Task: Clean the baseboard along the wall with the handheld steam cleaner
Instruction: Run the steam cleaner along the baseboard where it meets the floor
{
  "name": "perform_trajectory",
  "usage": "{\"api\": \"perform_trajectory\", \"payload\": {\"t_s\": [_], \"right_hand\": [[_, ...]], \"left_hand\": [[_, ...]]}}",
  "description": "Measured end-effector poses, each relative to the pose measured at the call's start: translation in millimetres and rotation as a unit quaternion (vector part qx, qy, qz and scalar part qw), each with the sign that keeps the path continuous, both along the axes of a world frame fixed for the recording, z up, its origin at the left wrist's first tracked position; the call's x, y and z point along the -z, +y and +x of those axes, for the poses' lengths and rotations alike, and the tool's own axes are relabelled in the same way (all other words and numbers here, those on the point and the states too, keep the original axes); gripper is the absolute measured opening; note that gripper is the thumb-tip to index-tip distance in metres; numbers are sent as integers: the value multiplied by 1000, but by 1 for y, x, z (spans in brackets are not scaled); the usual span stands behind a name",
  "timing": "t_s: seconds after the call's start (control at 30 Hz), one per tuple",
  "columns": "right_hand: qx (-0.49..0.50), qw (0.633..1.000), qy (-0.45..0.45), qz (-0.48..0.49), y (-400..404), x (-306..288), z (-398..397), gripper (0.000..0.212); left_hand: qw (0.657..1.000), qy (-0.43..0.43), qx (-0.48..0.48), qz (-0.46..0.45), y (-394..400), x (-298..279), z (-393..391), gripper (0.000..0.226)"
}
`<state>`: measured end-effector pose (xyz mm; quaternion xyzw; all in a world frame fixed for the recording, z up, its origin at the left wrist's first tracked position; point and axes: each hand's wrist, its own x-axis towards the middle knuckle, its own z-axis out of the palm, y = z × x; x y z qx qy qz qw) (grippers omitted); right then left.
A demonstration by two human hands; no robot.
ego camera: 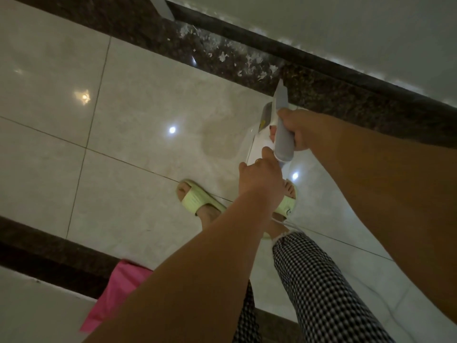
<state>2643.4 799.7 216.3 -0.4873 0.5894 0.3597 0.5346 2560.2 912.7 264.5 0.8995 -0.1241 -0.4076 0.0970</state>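
steam cleaner (282, 125) before baseboard (321, 70), above floor (138, 134)

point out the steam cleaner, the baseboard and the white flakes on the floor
steam cleaner (284, 134), head view, grey handle
baseboard (321, 61), head view, dark strip under the wall
white flakes (223, 56), head view, one larger flake

Glossy pale floor tiles (138, 100), speckled dark polished stone border (346, 95), smooth matt plastic steam cleaner (282, 134).
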Motion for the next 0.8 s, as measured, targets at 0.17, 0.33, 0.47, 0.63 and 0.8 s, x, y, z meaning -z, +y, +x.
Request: {"api": "perform_trajectory", "payload": {"t_s": [0.17, 0.33, 0.47, 0.63, 0.8], "right_hand": [[17, 1000, -5, 4, 15, 4, -3, 46], [25, 1000, -9, -8, 19, 7, 1, 46], [19, 1000, -11, -13, 19, 9, 6, 44], [21, 1000, -1, -5, 13, 11, 16, 42], [-5, 1000, 14, -6, 5, 12, 29, 45]], "left_hand": [[1000, 0, 15, -7, 17, 0, 1, 52], [1000, 4, 2, -24, 25, 3, 7, 48], [1000, -3, -3, -24, 24, 10, 11, 45], [999, -18, -17, -33, 19, 18, 16, 41], [999, -30, -16, -39, 13, 22, 26, 42]]}}
